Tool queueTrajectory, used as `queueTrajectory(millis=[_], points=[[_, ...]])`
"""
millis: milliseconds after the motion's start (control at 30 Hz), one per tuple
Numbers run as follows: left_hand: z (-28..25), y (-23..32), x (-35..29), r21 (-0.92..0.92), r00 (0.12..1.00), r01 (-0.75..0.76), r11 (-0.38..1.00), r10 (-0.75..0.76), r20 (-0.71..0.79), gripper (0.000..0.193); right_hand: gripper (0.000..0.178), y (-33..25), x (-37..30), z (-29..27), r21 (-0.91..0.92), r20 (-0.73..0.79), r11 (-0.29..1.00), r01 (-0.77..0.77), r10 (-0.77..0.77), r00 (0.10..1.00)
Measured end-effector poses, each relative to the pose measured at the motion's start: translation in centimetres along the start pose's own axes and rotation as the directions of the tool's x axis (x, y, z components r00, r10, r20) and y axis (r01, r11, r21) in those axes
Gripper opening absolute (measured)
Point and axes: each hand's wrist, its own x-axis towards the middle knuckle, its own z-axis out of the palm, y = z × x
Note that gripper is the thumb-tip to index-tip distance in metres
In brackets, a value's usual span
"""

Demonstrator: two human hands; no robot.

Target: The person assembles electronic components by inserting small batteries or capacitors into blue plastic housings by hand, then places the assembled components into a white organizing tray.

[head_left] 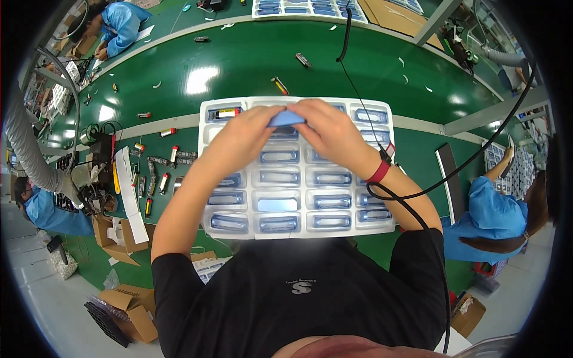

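Both of my hands are raised over the far part of a white compartment tray. Between them is a small blue casing, pinched from its left end by my left hand and from its right end by my right hand. Several blue casings lie in the tray, among them a hollow one in the nearest row and one with a flat, shiny face up. In the far left compartment lies a red, white and yellow battery cell. My hands hide some compartments.
A red wrist strap on my right wrist joins a black cord crossing the right side. Loose cells, a white strip and wired equipment lie to the left. A dark bar lies right. Co-workers sit around.
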Motion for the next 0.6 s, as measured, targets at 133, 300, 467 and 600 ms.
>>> queueTrajectory(millis=[133, 300, 467, 600], points=[[0.6, 1.1, -1.2, 0.194, 0.994, -0.043, 0.980, 0.061, -0.089, 0.046, 0.040, -0.4, -0.6, 0.4, -0.084, 0.005, 0.992, 0.092, -0.092, 0.996], [0.2, 1.3, -1.5, 0.219, 0.958, -0.100, 0.971, 0.154, -0.241, 0.045, 0.037, -1.1, 0.6, 0.5, -0.050, -0.008, 0.990, 0.131, -0.132, 0.991], [-2.2, -0.2, -2.6, -0.269, 0.935, 0.341, 0.901, -0.354, 0.002, 0.034, 0.023, 2.4, 5.6, -0.4, 0.310, 0.594, 0.791, -0.527, 0.272, 0.757], [-4.1, -6.0, -6.7, -0.178, 0.930, 0.266, 0.947, -0.301, -0.212, 0.029, 0.030, 13.4, 9.1, 1.8, -0.121, 0.282, 0.880, -0.460, 0.475, 0.834]])
